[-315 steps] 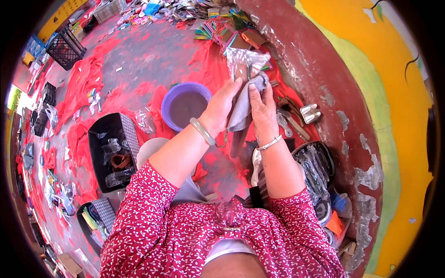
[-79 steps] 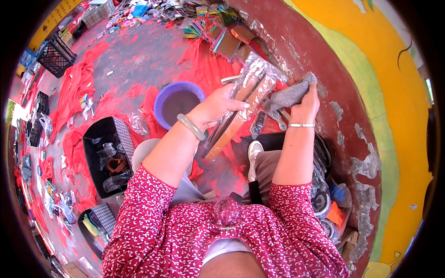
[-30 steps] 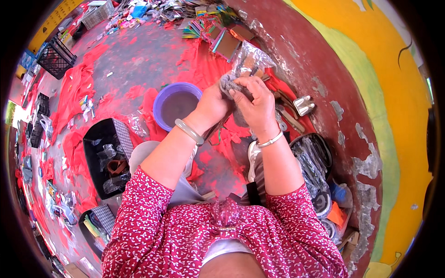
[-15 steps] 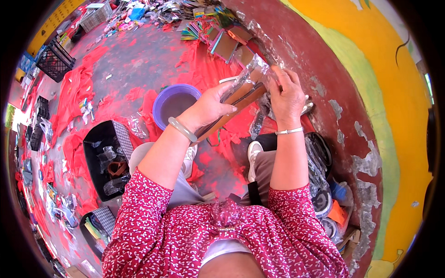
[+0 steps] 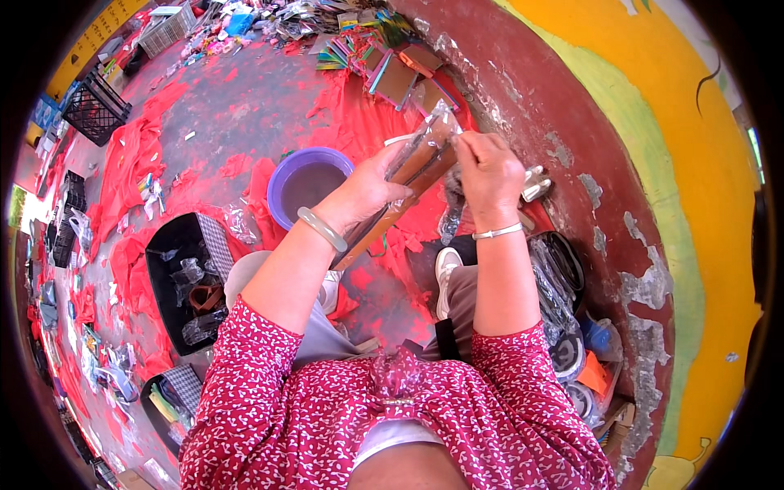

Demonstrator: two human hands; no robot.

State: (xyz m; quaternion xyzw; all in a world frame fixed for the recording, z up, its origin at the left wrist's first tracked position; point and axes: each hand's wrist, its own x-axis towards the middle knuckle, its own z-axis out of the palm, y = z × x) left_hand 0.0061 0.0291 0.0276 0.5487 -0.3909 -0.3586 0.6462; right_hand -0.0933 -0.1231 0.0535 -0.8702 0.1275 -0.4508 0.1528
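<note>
Around you spreads a grey floor (image 5: pixel 216 122) strewn with red sheeting (image 5: pixel 124 175); on your right a maroon wall base (image 5: pixel 535 86) with flaking paint curves below a yellow wall (image 5: pixel 645 90). Your left hand (image 5: pixel 366 196) has its fingers clamped around the long brown strips (image 5: pixel 425 163), thumb on top. The strips are in a clear plastic sleeve (image 5: pixel 442 118), held in front of you, tilted with their upper end toward your right. Your right hand (image 5: pixel 492 175) has its fingers together, pinching the sleeve near that end. A purple basin (image 5: pixel 273 194) of murky water stands just beyond your left forearm. Left of your knee is a black bin with a checked side (image 5: pixel 216 245), holding a brown strap (image 5: pixel 207 298) and plastic-wrapped things. Colourful flat boards (image 5: pixel 396 80) lie beyond your hands, against the wall base.
</note>
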